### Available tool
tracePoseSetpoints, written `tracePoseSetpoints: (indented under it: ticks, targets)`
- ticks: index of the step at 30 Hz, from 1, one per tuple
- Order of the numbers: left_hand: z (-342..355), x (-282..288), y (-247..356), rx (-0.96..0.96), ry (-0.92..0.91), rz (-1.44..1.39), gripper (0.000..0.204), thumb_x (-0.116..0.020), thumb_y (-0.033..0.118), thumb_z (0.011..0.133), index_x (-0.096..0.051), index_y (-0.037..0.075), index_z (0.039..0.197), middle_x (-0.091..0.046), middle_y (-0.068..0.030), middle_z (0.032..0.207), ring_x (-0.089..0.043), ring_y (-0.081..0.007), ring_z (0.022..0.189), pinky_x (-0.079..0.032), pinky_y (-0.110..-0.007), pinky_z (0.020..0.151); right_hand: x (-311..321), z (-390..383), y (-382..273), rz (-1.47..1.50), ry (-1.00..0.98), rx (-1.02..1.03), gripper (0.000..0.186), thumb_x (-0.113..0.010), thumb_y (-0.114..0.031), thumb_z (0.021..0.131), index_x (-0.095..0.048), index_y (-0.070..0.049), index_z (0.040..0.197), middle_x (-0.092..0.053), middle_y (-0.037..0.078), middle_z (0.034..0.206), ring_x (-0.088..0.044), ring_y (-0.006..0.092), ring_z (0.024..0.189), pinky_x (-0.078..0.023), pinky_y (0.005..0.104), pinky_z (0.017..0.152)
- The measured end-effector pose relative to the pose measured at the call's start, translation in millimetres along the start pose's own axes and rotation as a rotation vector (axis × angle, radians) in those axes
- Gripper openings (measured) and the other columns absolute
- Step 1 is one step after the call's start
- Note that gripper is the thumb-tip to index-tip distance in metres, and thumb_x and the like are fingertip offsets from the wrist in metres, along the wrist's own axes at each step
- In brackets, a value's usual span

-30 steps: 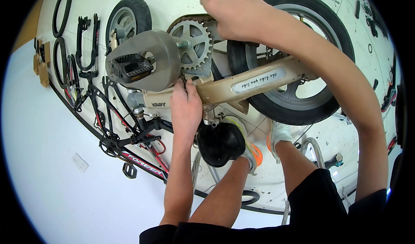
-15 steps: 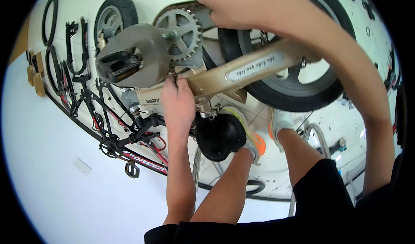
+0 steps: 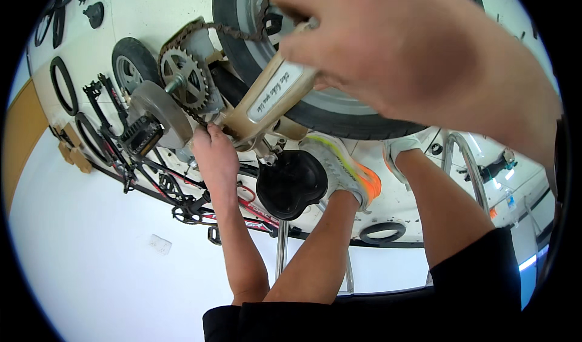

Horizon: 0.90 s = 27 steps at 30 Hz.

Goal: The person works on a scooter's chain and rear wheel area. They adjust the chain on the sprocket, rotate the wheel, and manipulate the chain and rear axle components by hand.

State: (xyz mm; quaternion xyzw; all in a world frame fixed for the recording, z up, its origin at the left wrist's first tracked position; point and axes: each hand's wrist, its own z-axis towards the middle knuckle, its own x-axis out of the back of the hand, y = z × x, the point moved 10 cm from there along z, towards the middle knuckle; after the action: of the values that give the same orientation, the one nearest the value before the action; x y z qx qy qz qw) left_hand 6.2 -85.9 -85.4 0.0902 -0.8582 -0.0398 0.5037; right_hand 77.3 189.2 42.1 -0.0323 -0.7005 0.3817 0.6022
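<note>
A small gold bicycle frame (image 3: 257, 108) lies before me, its toothed chainring (image 3: 189, 78) at the far left. A brown chain (image 3: 233, 34) runs over the chainring and sags toward the wheel (image 3: 345, 120). My left hand (image 3: 215, 154) is closed, thumb and finger pinching the chain just below the chainring. My right hand (image 3: 388, 45), smeared by motion, curls over the frame's wheel end near the chain; what its fingers grip is hidden. A black pedal (image 3: 143, 137) sits beside a grey rounded piece (image 3: 162, 102) left of the chainring. The black saddle (image 3: 291, 184) lies nearer me.
Another bicycle frame (image 3: 188, 205), black and red, lies at the left along the white wall. A small wheel (image 3: 133, 63), a loose tyre (image 3: 63, 86) and a black fork (image 3: 104, 105) lie beyond it. Metal stool legs (image 3: 473, 169) stand beside my feet.
My view has shifted, and my right hand is much nearer the camera. A slack length of chain now shows between chainring and wheel. My left hand stays pinched beside the chainring.
</note>
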Motion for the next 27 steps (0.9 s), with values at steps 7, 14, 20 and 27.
tracePoseSetpoints:
  ticks: [7, 14, 20, 27]
  targets:
    - [3, 12, 11, -0.009, 0.022, 0.043, 0.036, -0.042, 0.022, 0.094, -0.054, -0.012, 0.094, -0.057, -0.0273, 0.078, -0.055, -0.0401, 0.074, -0.043, -0.044, 0.073, -29, -12, 21, 0.131, 0.282, -0.083, 0.009, -0.067, -0.007, 0.073, -0.068, -0.002, 0.082, -0.065, 0.013, 0.094, -0.065, 0.0283, 0.088, -0.053, 0.0347, 0.078]
    - [7, 7, 31, -0.021, -0.006, 0.087, 0.034, -0.042, 0.022, 0.094, -0.054, -0.01, 0.091, -0.055, -0.0144, 0.066, -0.056, -0.0217, 0.055, -0.045, -0.038, 0.05, -37, -21, 29, 0.287, 0.483, -0.135, 0.016, -0.066, -0.003, 0.065, -0.067, -0.001, 0.081, -0.057, 0.011, 0.1, -0.055, 0.0249, 0.102, -0.044, 0.0346, 0.091]
    - [-10, -8, 23, 0.234, -0.189, -0.337, 0.023, -0.04, 0.017, 0.095, -0.051, -0.002, 0.094, -0.045, -0.0022, 0.059, -0.043, -0.0121, 0.047, -0.038, -0.029, 0.044, -32, -19, 31, 0.301, 0.476, -0.136, 0.021, -0.066, 0.0, 0.066, -0.067, 0.001, 0.086, -0.056, 0.013, 0.104, -0.054, 0.0273, 0.106, -0.043, 0.0374, 0.095]
    - [-13, -10, 22, 0.271, -0.216, -0.529, 0.023, -0.039, 0.021, 0.097, -0.043, 0.007, 0.08, -0.035, 0.0025, 0.053, -0.032, -0.0083, 0.042, -0.029, -0.027, 0.041, -31, -20, 31, 0.271, 0.381, -0.2, 0.023, -0.067, 0.002, 0.067, -0.067, 0.001, 0.09, -0.055, 0.014, 0.108, -0.053, 0.0292, 0.111, -0.046, 0.0386, 0.093]
